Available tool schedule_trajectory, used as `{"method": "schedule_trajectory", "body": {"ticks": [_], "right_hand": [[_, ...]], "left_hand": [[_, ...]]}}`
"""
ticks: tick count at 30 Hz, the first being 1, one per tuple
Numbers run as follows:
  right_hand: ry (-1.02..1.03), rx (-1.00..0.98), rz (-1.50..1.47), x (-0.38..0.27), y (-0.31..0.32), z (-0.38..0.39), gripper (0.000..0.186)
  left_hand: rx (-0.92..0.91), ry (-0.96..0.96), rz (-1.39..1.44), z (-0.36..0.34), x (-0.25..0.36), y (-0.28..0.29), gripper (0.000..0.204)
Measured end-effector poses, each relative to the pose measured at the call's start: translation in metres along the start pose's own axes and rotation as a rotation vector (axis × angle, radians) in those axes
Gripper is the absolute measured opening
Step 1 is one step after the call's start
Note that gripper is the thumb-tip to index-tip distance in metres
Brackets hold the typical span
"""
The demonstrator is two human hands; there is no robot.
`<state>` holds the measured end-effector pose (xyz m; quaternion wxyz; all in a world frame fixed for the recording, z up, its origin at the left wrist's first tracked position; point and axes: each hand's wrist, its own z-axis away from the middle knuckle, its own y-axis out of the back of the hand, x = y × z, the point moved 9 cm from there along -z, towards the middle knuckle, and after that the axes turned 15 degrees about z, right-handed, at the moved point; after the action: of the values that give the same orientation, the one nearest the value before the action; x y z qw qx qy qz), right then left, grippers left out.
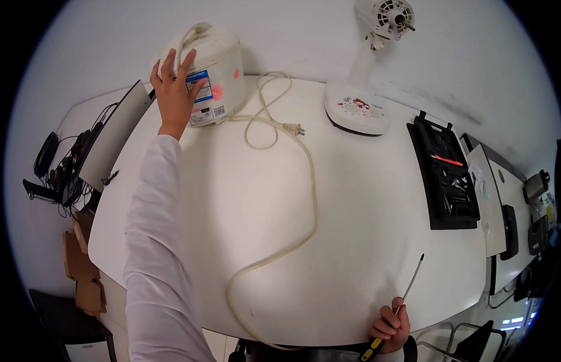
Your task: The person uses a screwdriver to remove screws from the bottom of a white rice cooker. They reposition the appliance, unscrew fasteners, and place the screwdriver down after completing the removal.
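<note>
At the far left of the table stands a white rice cooker (229, 75) with a carry handle on top and a blue-and-white label on its side. My left hand (175, 93) reaches up to it, fingers spread against its side and over part of the label. Its pale cord (315, 199) runs across the table to the near edge, and a two-pin plug (293, 129) lies beside a loop of cord. Low at the right, my right hand (392, 329) is closed round a screwdriver (411, 277) with a yellow-and-black handle, its tip pointing up and away.
A white fan stand (356, 108) with a bare motor head (394, 19) stands at the back, near the wall. On the right lies an open black tool case (444, 175). Tangled black cables (69, 169) and cardboard boxes (81, 265) are left of the table; chairs stand at both lower sides.
</note>
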<state>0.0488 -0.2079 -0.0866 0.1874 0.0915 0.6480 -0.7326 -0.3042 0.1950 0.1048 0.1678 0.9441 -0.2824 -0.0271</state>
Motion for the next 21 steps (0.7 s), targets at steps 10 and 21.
{"method": "schedule_trajectory", "body": {"ticks": [10,21], "right_hand": [[-0.011,0.053,0.02,-0.002,-0.006,0.003,0.026],[-0.062,0.029,0.066,0.004,-0.012,-0.002,0.034]], "left_hand": [[-0.08,-0.032,-0.158,-0.008,-0.031,-0.071,0.066],[-0.005,-0.121,-0.183,-0.008,-0.054,-0.067,0.051]]}}
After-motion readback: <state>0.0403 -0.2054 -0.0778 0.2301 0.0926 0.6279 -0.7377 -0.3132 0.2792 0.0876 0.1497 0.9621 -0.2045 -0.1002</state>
